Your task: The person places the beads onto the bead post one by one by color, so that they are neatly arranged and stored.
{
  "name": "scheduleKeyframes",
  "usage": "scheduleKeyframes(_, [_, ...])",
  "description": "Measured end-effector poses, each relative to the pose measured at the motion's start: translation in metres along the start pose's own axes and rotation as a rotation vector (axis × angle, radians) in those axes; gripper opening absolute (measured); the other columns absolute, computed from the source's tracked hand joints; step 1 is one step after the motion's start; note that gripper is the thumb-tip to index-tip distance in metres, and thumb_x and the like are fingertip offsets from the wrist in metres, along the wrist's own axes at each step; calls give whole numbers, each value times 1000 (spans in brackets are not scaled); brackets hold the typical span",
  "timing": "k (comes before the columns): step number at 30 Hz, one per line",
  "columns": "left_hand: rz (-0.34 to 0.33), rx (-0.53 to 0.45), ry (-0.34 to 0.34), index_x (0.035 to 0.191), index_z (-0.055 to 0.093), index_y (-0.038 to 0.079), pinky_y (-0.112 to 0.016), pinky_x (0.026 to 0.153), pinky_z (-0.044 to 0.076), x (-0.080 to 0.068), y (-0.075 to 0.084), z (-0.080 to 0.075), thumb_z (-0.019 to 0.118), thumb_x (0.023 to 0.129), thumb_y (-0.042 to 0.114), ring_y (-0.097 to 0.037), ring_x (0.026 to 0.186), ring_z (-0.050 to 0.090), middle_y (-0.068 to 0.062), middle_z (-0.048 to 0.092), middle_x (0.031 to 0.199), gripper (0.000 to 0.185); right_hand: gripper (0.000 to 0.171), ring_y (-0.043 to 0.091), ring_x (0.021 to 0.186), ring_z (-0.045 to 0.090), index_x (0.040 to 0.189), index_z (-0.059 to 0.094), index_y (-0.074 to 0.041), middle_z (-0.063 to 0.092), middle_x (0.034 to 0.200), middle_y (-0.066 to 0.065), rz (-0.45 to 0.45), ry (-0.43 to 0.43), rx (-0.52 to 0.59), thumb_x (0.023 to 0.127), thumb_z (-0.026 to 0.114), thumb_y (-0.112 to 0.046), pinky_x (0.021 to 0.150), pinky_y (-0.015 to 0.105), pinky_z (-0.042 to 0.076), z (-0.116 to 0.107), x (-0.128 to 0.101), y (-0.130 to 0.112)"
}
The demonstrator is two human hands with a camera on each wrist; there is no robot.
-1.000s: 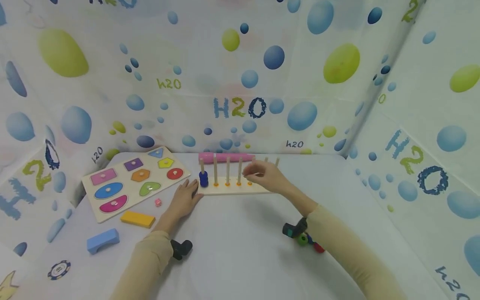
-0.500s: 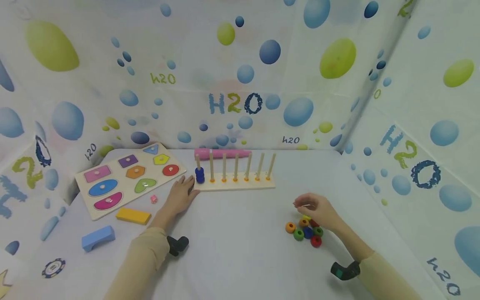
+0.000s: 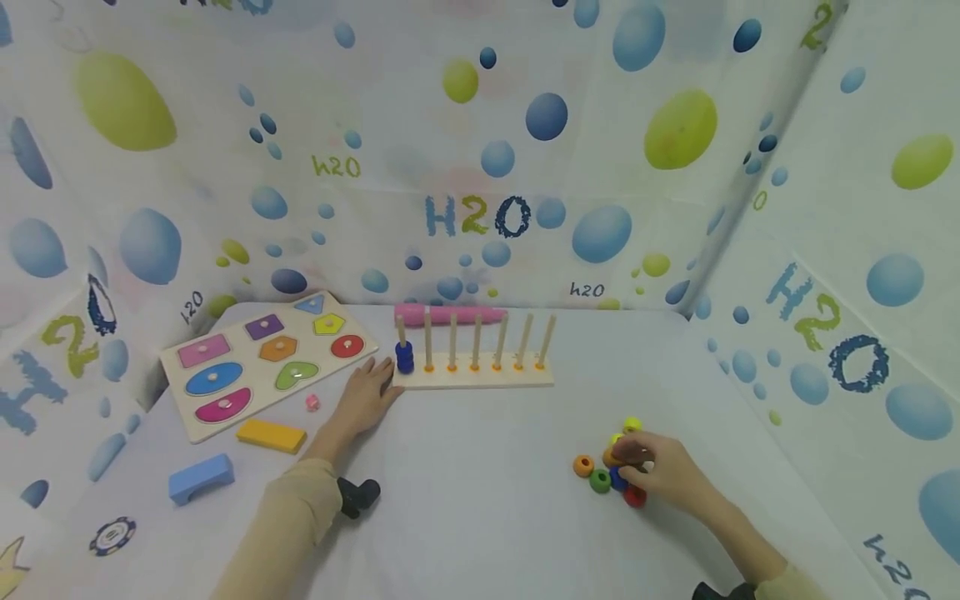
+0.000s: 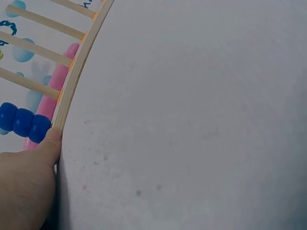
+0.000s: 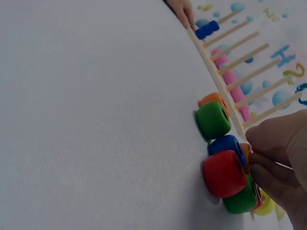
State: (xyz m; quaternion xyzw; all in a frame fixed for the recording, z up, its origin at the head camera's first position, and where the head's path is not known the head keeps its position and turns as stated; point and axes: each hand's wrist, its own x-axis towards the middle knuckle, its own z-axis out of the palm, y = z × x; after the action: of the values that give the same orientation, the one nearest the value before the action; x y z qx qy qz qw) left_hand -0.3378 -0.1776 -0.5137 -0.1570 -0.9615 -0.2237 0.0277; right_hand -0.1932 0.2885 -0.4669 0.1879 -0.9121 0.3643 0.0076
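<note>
A wooden peg rack [image 3: 472, 379] with several upright pegs stands at mid-table. Three blue beads [image 4: 23, 120] are stacked on its leftmost peg. My left hand [image 3: 366, 398] rests at the rack's left end, its thumb touching the front corner of the base; in the left wrist view its other fingers are hidden. At the right, my right hand [image 3: 663, 473] reaches into a cluster of loose beads. Its thumb and fingers lie beside an orange bead [image 5: 247, 154]; whether they pinch it is unclear. Around them are a red bead [image 5: 224, 174], a green bead [image 5: 213, 120] and a blue bead [image 5: 227, 145].
Left of the rack lies a shape puzzle board [image 3: 258, 410]. Nearer are a small pink die [image 3: 312, 402], a yellow block [image 3: 272, 436], a blue arched block [image 3: 201, 479] and a poker chip [image 3: 112, 536]. Behind the rack lies a pink bowling pin [image 3: 450, 315].
My right hand has moved from over the rack, right and toward me, down to the loose beads. My left hand stays at the rack's end.
</note>
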Motion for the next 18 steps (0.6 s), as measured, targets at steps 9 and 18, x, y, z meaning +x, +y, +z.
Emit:
scheduleKeyframes(9, [-4,7,5,141,37,-5,-56,114,10,1,-1,2,51,98,31,-43,138,16,-21,33,147,58,32,12,78,63,97,65,-6,65,91,0,-58,104,-190,69,78,4,68,24,57,6,-3,4])
scheduleKeyframes(18, [-20,5,-5,142,36,-3,-54,114,9,0,-3,2,51,98,33,-41,139,15,-20,32,148,59,30,11,79,63,97,65,-7,64,90,-1,-2,66,-235,70,77,1,69,22,55,9,2,-2])
